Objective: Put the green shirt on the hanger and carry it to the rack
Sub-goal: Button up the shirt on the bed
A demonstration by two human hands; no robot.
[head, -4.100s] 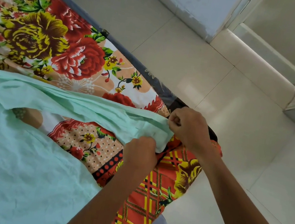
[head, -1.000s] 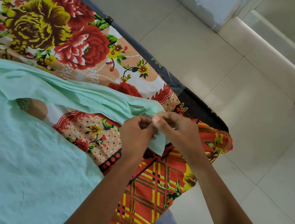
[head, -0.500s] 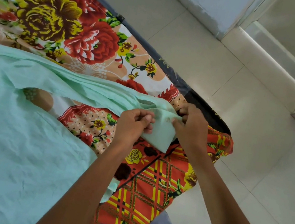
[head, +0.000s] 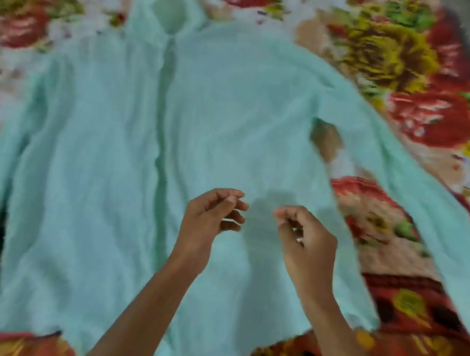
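Head view shows the green shirt [head: 128,141] spread flat on the floral bed beneath and beyond both hands, left hand [head: 212,214] and right hand [head: 306,239] loosely curled and empty; thin, limp and light, it looks best lifted at the collar or shoulders.

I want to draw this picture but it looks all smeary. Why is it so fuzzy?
In the head view the whole frame is motion-blurred: the flowers on the bedsheet smear into blotches, the green shirt shows only soft creases, and both hands, left and right, have fuzzy edges. Light is even, with no glare, and a faint shadow lies between the hands.
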